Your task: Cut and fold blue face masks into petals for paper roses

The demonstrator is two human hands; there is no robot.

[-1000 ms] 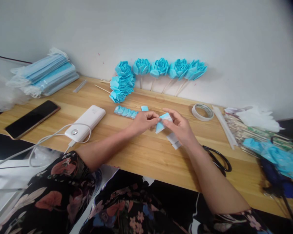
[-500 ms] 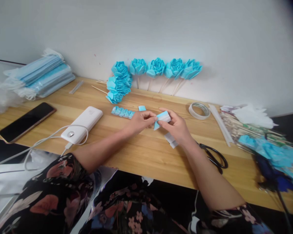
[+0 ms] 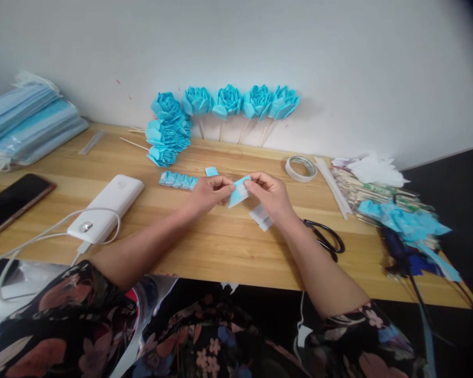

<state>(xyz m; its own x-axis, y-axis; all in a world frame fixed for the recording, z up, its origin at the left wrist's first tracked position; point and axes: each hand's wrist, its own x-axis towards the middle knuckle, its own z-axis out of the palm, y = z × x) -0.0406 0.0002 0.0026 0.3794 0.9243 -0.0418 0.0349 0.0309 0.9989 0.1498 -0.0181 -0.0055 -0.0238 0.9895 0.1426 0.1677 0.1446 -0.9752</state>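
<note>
My left hand (image 3: pixel 208 196) pinches the left end of a small folded blue-and-white piece of fabric (image 3: pixel 238 193), and my right hand (image 3: pixel 271 196) pinches its right end. Both hold it just above the wooden table, its lower left corner pointing down. Beside my left hand lies a row of folded blue pieces (image 3: pixel 177 180), partly covered by that hand. A single blue piece (image 3: pixel 212 171) rests just beyond the fingers. Pale cut pieces (image 3: pixel 261 217) lie beneath my right hand. Black-handled scissors (image 3: pixel 327 237) sit by my right forearm, their blades hidden.
Blue fabric flowers (image 3: pixel 227 102) on sticks lean along the wall. Face masks (image 3: pixel 31 123), a phone (image 3: pixel 13 202) and a cabled white power bank (image 3: pixel 106 207) are at left. To the right are a tape roll (image 3: pixel 301 169), white sticks (image 3: pixel 331 188) and a blue fabric heap (image 3: pixel 404 220).
The view has turned to the right, so things on the table appear farther left. Both hands still hold the fabric piece, which is now stretched more between them, with the right fingers near its top edge.
</note>
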